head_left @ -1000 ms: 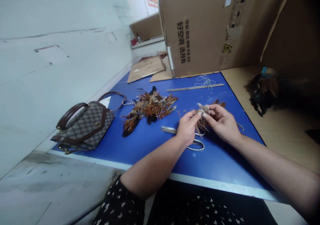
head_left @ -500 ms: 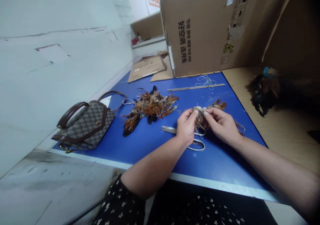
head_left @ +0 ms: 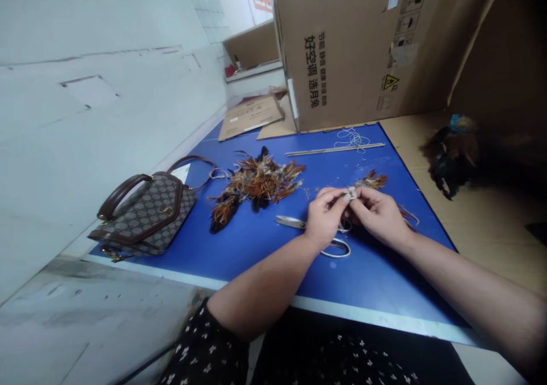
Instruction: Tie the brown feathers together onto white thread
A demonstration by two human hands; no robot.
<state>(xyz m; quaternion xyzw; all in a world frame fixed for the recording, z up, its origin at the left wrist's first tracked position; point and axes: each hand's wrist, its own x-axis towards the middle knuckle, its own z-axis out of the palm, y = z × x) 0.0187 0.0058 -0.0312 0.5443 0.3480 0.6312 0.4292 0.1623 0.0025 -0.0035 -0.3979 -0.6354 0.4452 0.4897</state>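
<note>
My left hand (head_left: pixel 323 217) and my right hand (head_left: pixel 379 213) meet fingertip to fingertip over the blue table. Both pinch the pale, fluffy end of a small feather bunch (head_left: pixel 351 193), whose lower part my fingers mostly hide. Under my hands lie scissors (head_left: pixel 335 248), blades pointing left and partly covered by my left hand. Just beyond my right hand rests another small bunch of brown feathers (head_left: pixel 371 180). A larger pile of brown and black feathers (head_left: pixel 262 180) is spread to the left of my hands.
A patterned handbag (head_left: pixel 158 211) stands at the table's left. Thin sticks (head_left: pixel 333 150) and tangled string (head_left: pixel 354 139) lie near the back, before a big cardboard box (head_left: pixel 350 60). Dark feathers (head_left: pixel 455 157) lie on cardboard at the right. Flat cardboard (head_left: pixel 250 116) lies at the back left.
My left hand has shifted slightly right, closer to my right hand. The feather bunch between them is now more hidden, with only its pale end showing.
</note>
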